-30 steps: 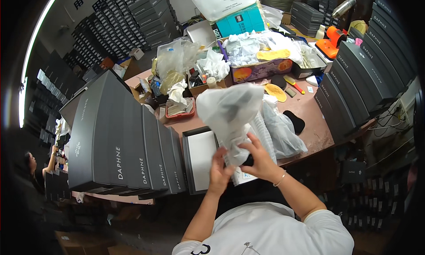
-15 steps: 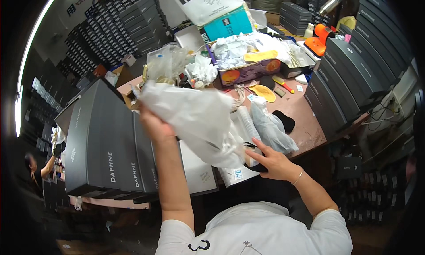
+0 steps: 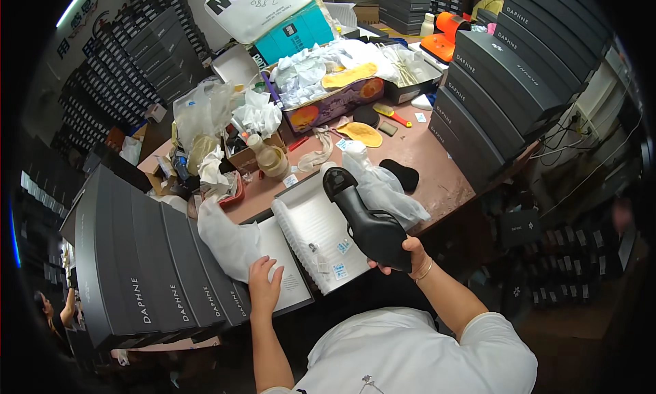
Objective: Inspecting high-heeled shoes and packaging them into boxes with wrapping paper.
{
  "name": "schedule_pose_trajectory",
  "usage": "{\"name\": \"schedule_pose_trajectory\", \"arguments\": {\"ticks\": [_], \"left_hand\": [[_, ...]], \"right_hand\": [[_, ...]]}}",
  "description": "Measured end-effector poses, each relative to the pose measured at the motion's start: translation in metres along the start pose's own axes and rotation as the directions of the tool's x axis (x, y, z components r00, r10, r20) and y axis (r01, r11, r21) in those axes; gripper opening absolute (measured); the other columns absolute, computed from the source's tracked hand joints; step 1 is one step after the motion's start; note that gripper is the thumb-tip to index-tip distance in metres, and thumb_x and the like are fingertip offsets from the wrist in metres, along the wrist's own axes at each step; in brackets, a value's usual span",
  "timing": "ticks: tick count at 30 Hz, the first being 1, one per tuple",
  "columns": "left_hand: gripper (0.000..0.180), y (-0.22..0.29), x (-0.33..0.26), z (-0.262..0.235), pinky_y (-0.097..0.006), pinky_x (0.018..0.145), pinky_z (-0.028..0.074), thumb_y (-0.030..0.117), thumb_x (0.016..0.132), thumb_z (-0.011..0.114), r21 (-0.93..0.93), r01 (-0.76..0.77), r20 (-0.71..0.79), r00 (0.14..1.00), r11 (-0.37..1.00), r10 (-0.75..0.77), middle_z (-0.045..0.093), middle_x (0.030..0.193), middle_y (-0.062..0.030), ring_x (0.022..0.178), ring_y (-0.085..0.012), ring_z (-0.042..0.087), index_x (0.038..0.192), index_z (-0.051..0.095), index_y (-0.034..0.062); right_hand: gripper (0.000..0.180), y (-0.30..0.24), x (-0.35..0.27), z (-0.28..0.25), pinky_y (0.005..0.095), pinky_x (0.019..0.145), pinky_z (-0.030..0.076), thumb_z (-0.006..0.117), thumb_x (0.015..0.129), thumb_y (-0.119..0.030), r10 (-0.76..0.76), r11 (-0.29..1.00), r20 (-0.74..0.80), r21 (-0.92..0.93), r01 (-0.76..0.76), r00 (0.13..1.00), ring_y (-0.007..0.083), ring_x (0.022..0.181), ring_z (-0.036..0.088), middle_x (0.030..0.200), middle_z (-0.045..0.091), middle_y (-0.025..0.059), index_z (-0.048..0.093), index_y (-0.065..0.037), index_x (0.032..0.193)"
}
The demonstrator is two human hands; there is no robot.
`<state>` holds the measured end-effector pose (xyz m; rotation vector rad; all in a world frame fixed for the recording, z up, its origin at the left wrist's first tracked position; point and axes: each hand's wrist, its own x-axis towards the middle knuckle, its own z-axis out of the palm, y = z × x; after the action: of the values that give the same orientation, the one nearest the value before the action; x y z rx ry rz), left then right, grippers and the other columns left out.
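— Right hand (image 3: 403, 257)?
— Closed round the toe end of a black shoe (image 3: 362, 220), gripped from beneath; heel end pointing up and away from the hand, over the open white box (image 3: 311, 233).

— And the left hand (image 3: 265, 284)?
— Flat and open, fingers spread, holding nothing; resting on the white lid (image 3: 287, 274) just in front of the body. Crumpled white wrapping paper (image 3: 229, 240) just beyond the fingertips, partly draped over the lid.

— Feel of the shoe?
— Probably light enough for one hand, judging by the easy hold. Upper looks smooth and slightly glossy, so likely a bit slippery; sole and heel stiff, upper softer and liable to dent if squeezed. Best taken round the sole and sides near the toe, or at the heel block, not by the soft upper.

— Paper?
— Thin, soft, easily torn; best pinched at an edge.

— Anything close by?
— Clear plastic bag (image 3: 383, 189) past the right hand, beside the box. Row of dark grey boxes (image 3: 157, 257) standing left of the left hand. Further off on the tabletop (image 3: 437, 161), a black insole (image 3: 400, 175) and a yellow insole (image 3: 362, 133).
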<state>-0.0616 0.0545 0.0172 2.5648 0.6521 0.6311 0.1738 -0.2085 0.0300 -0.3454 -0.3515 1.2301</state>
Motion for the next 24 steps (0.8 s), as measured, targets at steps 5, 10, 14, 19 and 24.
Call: {"name": "schedule_pose_trajectory", "arguments": {"ticks": [5, 10, 14, 19, 24], "left_hand": [[0.036, 0.059, 0.003, -0.005, -0.036, 0.097, 0.042, 0.025, 0.086, 0.069, -0.58, 0.235, 0.179, 0.971, 0.78, -0.16, 0.062, 0.116, -0.0169, 0.112, -0.0271, 0.057, 0.11, 0.064, -0.0005], [0.066, 0.113, 0.009, 0.012, -0.035, 0.108, 0.031, 0.038, 0.085, 0.069, -0.892, 0.327, 0.345, 0.939, 0.312, 0.0, 0.055, 0.128, -0.0134, 0.125, -0.0227, 0.047, 0.13, 0.048, -0.0053], [0.052, 0.138, 0.005, 0.018, -0.033, 0.106, 0.034, 0.01, 0.088, 0.068, -0.906, 0.419, 0.42, 0.908, -0.055, -0.002, 0.054, 0.127, -0.014, 0.12, -0.0194, 0.049, 0.131, 0.046, -0.0069], [0.046, 0.107, 0.003, 0.01, -0.031, 0.102, 0.038, -0.001, 0.088, 0.06, -0.922, 0.188, 0.222, 0.973, 0.339, 0.063, 0.053, 0.127, -0.0117, 0.114, -0.0164, 0.052, 0.132, 0.045, -0.006], [0.066, 0.082, -0.004, 0.014, -0.05, 0.11, 0.03, 0.048, 0.099, 0.032, -0.407, 0.638, 0.71, 0.672, -0.653, 0.213, 0.044, 0.14, -0.0187, 0.13, -0.0318, 0.043, 0.141, 0.032, -0.0028]], "right_hand": [[0.083, 0.008, 0.001, 0.007, 0.0357, 0.061, 0.06, 0.076, 0.066, -0.03, 0.099, 0.994, 0.094, 0.032, -0.102, 0.991, 0.0363, 0.087, 0.066, 0.105, 0.058, 0.0271, 0.04, 0.01, 0.129], [0.091, 0.009, 0.004, 0.022, 0.0401, 0.064, 0.06, 0.08, 0.057, -0.03, 0.191, 0.981, 0.091, -0.042, -0.188, 0.977, 0.039, 0.084, 0.067, 0.101, 0.06, 0.0282, 0.04, 0.011, 0.128], [0.086, 0.012, 0.006, 0.023, 0.0414, 0.078, 0.057, 0.082, 0.058, -0.021, 0.226, 0.973, 0.152, 0.0, -0.229, 0.962, 0.0365, 0.093, 0.066, 0.105, 0.06, 0.0259, 0.043, 0.008, 0.128], [0.069, -0.009, 0.017, 0.039, 0.0352, 0.102, 0.041, 0.079, 0.064, -0.001, 0.083, 0.385, 0.045, -0.923, 0.01, 0.996, 0.0263, 0.117, 0.054, 0.124, 0.056, 0.0132, 0.052, -0.007, 0.127], [0.056, -0.001, 0.048, 0.052, 0.0504, 0.111, 0.025, 0.067, 0.073, -0.006, 0.067, -0.502, 0.424, -0.768, 0.397, 0.903, 0.0318, 0.13, 0.04, 0.136, 0.046, 0.012, 0.054, -0.017, 0.127]]}}
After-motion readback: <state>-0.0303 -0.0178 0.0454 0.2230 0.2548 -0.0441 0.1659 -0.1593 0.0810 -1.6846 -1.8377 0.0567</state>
